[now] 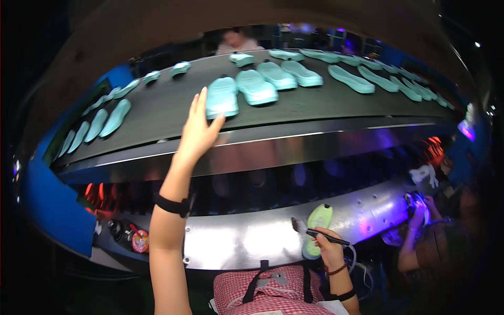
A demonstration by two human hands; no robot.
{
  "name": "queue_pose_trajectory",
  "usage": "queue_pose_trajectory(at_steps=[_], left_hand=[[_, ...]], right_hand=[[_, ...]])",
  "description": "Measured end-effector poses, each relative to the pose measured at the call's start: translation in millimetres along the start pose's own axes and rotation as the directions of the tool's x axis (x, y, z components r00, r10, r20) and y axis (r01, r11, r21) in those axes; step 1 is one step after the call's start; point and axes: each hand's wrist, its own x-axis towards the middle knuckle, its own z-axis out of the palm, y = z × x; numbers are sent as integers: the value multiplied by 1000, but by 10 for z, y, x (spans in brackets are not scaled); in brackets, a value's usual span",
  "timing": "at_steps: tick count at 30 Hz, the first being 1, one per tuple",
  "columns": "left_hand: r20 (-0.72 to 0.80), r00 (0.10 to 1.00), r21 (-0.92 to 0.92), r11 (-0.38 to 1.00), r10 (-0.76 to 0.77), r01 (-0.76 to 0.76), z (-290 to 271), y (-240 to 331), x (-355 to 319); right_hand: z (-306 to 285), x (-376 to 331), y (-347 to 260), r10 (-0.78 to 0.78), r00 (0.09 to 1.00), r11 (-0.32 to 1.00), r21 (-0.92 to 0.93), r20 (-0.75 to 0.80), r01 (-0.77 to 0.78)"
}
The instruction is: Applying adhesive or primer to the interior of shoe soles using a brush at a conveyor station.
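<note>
My left hand (199,126) reaches up over the conveyor belt (173,113), fingers stretched out and the thumb spread. It is at the lower left edge of a mint-green shoe sole (222,96), the leftmost of several in the middle row; whether it touches the sole I cannot tell. My right hand (331,249) is closed around a black-handled glue brush (328,235), whose bristles point left and whose rear end meets a pale tube (354,254). Beneath the brush and hand, a yellow-green sole (320,218) lies on the metal worktop (226,239), partly hidden.
More mint soles (352,79) lie along the belt, right and left. A metal rail (294,139) edges it. Cups (139,240) stand at left. Another person's hands (419,212) hold a shoe part at right under purple light; a person (237,42) is behind the belt.
</note>
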Motion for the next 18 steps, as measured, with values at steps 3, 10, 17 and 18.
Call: queue_pose_trajectory(at_steps=[3,10,17,18], left_hand=[[139,990,172,984,10,-35,107,-25,141],[-6,1000,147,989,-12,12,27,-471,68],[-31,999,119,993,27,-23,143,-987,212],[-16,999,-35,999,-36,36,117,-1048,207]], right_hand=[[-117,30,63,17,999,999,40,-45,-15],[-71,258,244,43,996,998,35,75,-45],[-239,226,362,19,998,997,74,60,-24],[-233,239,363,40,998,997,69,44,-43]])
